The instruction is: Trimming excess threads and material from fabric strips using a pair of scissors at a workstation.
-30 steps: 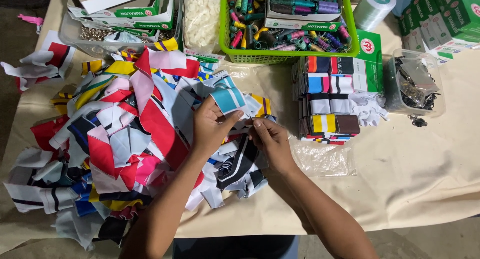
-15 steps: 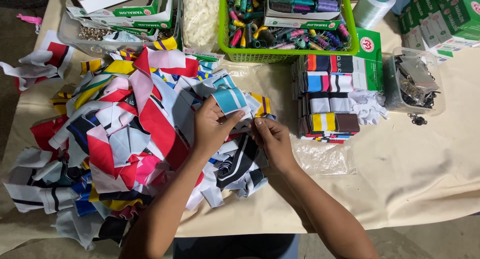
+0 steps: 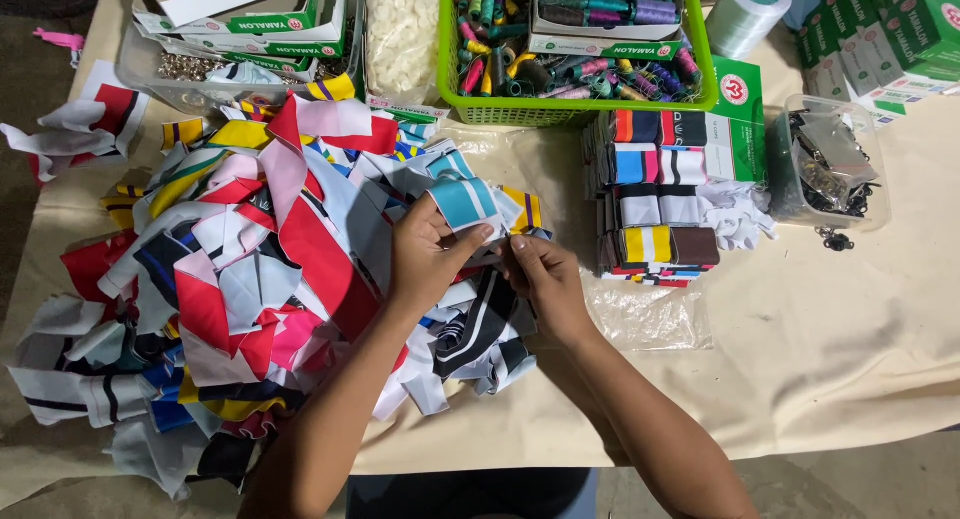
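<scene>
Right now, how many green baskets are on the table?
1. The green basket sits at the table's far edge, full of thread spools, beyond the left hand and right hand. Others may lie out of view.

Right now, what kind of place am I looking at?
Probably a small sewing or garment workshop. A big pile of fabric scraps covers the table, a green basket holds thread spools, and folded striped pieces sit stacked beside the hands.

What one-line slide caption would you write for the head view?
Both hands, left hand and right hand, pinch a teal-and-white striped fabric piece above a heap of coloured fabric scraps, beside folded stacks.
</scene>
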